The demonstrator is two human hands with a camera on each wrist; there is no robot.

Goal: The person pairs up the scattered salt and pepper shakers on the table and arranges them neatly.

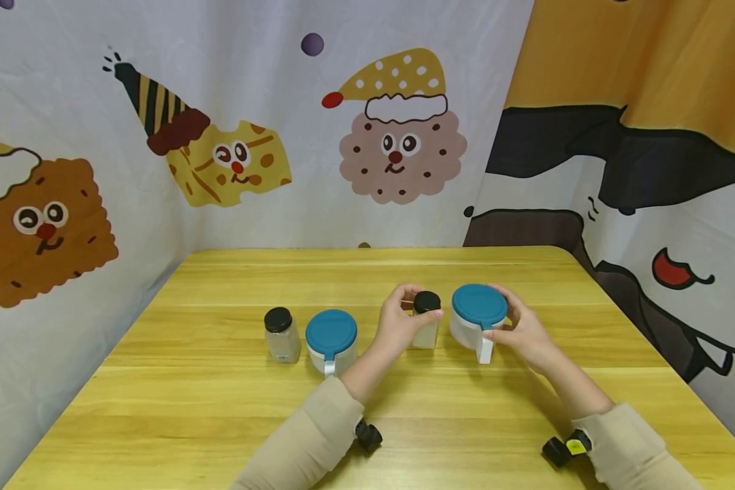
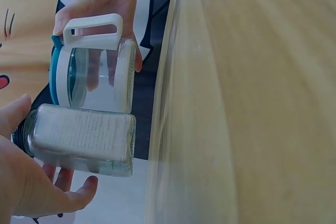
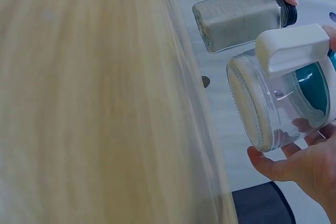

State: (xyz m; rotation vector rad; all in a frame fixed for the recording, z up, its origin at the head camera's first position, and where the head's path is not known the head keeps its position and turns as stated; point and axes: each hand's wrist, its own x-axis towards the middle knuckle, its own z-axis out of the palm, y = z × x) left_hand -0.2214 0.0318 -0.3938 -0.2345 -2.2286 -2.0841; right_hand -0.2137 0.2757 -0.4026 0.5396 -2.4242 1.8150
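Observation:
My left hand (image 1: pixel 398 324) holds a square glass jar (image 2: pixel 84 137) by its black screw lid (image 1: pixel 427 301). The thumb lies across the near side, and the other fingers are behind. The jar is upright and filled with something whitish. Just right of it, my right hand (image 1: pixel 527 333) grips a round clear glass canister (image 3: pixel 283 100) with a blue lid (image 1: pixel 479 305) and a white handle (image 1: pixel 484 348). Its thumb is by the handle, while the fingers wrap the far right side. In the left wrist view, both bases show against the curtain, off the tabletop.
Left of my left hand, a second blue-lidded canister (image 1: pixel 331 333) stands on the wooden table (image 1: pixel 220 415), with another black-lidded jar (image 1: pixel 282 340) close on its left. A printed curtain (image 1: pixel 318 150) hangs behind the table and at its sides.

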